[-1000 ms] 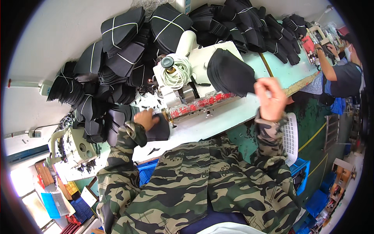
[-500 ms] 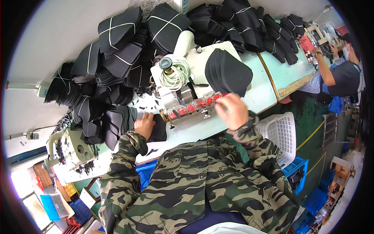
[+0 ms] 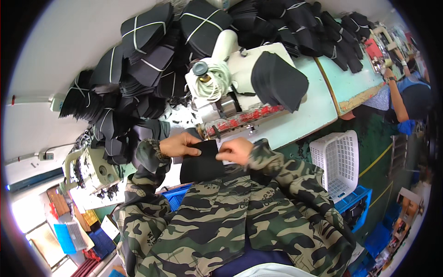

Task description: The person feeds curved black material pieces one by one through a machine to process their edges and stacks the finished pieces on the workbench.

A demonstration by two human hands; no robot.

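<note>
A flat black piece of sheet material (image 3: 202, 162) hangs in front of my jacket, just before the machine. My left hand (image 3: 179, 145) grips its upper left part, thumb lying over the face. At the upper right edge, my right hand (image 3: 236, 151) is closed with its fingertips on the piece. Right behind both hands stands a cream machine (image 3: 244, 60) with a worn red front strip (image 3: 247, 117) and a coil of white cord (image 3: 217, 85) on top. A stack of curved black pieces (image 3: 279, 81) lies on the machine's right side.
Tied black bundles (image 3: 145, 30) pile along the wall. A second machine (image 3: 90, 170) stands at the left. A white basket (image 3: 339, 161) sits above a blue crate (image 3: 357, 207) on the right. A co-worker (image 3: 408, 92) works at the far right table.
Both hands have come together in front of my body, and the black piece is now lifted between them. My right hand has moved left from the machine's front. The view has shifted slightly.
</note>
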